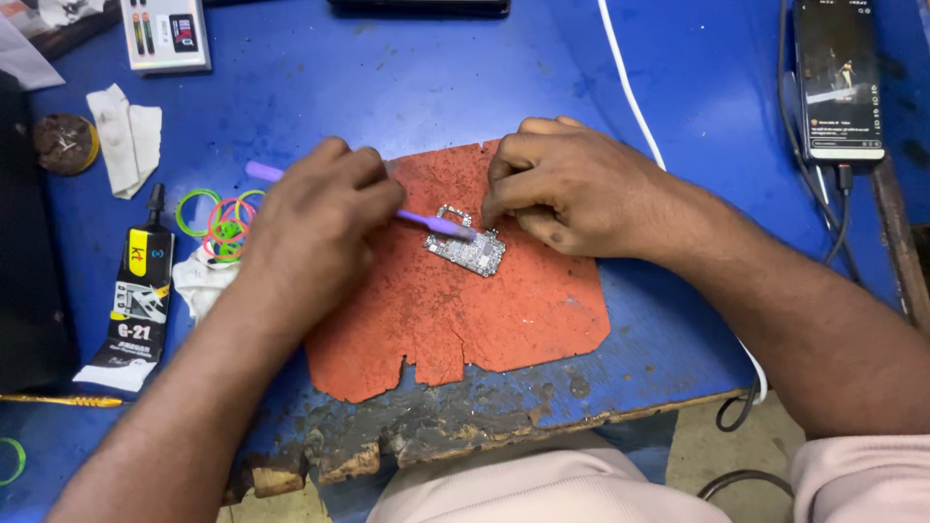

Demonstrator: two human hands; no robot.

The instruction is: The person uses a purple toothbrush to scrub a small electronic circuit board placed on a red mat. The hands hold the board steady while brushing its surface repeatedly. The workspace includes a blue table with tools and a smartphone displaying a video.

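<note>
**Brush on a small circuit board, both hands close in**

The left hand (315, 218) is closed around a purple brush-like tool (426, 223), its handle end poking out past the knuckles toward the coloured rubber bands (221, 225) and its working tip resting on a small circuit board (467, 250). The right hand (572, 184) is curled, fingertips pressed down at the board's upper right edge, pinning it rather than gripping it. The board lies near the middle of a worn orange-red mat (504, 320), which sits on the blue surface (387, 77) just behind its chipped, crumbling front edge.

To the left, well apart from the mat, lie a black tube of adhesive (136, 300), a crumpled white tissue (126, 136) and a yellow-handled tool (58, 399). A phone (839, 77) with a lit screen rests at the far right, cabled, and a white cable (630, 97) runs down behind the right forearm.

The likely trouble: the board is tiny and held only by fingertip pressure at one edge, so a hard stroke of the tool could make it pivot or skid across the mat. Too much force at the tip could also knock off small components, and the fingers sit close enough to be caught by the tool
</note>
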